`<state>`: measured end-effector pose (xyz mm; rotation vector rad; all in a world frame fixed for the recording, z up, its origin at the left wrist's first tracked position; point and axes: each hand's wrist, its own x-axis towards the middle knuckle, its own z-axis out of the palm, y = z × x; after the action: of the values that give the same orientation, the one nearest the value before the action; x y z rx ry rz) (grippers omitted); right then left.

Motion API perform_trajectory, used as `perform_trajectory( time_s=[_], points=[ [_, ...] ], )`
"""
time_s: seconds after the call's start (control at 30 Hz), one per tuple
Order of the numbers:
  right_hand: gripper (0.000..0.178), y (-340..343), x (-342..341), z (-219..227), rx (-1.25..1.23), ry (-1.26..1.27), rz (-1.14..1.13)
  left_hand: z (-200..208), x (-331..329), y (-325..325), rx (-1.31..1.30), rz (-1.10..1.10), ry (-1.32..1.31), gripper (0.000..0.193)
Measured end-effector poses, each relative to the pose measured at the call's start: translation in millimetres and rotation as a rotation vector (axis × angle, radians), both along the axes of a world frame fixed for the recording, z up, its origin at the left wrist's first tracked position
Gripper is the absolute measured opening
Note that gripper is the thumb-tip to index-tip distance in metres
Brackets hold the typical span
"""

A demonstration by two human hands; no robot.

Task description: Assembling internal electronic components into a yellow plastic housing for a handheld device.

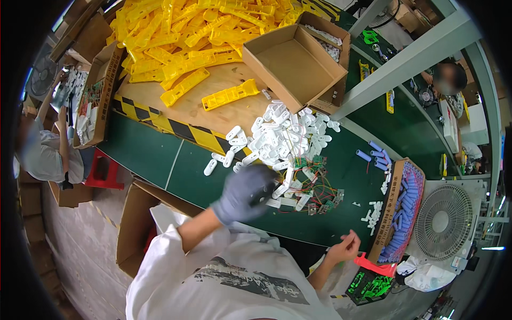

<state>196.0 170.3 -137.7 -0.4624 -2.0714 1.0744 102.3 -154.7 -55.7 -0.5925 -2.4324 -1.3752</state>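
Taking the middle of the view as the hub, the bare right hand [344, 248] is between four and five o'clock near the edge of the green worktop [154, 144], its grip narrow, fingers curled in. Just past it in the same direction, a red piece [376, 265] shows above a black crate [350, 290] of green parts. The left hand [242, 194], in a grey glove, is at six o'clock beside the white oval pieces [280, 136]; it is blurred, so I cannot tell what its grip holds. Those pieces form a loose heap reaching toward one o'clock. At four lie wired circuit boards [323, 207], with a carton of blue cells [404, 205] farther out and a fan [441, 221] beyond. Farther off, yellow housings [160, 53] are piled at eleven on a wooden board [144, 93], and an open cardboard tray [298, 66] sits at one. Another person [50, 154] is at nine.
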Motion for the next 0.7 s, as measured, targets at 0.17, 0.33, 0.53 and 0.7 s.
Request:
perform_trajectory(
  time_s=[0.17, 0.33, 0.53, 0.7],
  points=[
    [0.001, -54, 17, -26, 0.603, 0.122, 0.363, -55, -113, -139, -0.248, 0.788, 0.245, 0.042],
    [0.008, -47, 13, -15, 0.522, 0.133, 0.319, -55, -132, -149, -0.549, 0.433, 0.006, 0.051],
    [0.006, -41, 5, 2, 0.106, -0.034, 0.141, -85, -86, -170, 0.306, 0.482, -0.335, 0.037],
    [0.02, -21, -37, 21, -0.033, -0.298, 0.099, -50, 11, -101, 1.602, -0.162, -0.423, 0.043]
  ],
)
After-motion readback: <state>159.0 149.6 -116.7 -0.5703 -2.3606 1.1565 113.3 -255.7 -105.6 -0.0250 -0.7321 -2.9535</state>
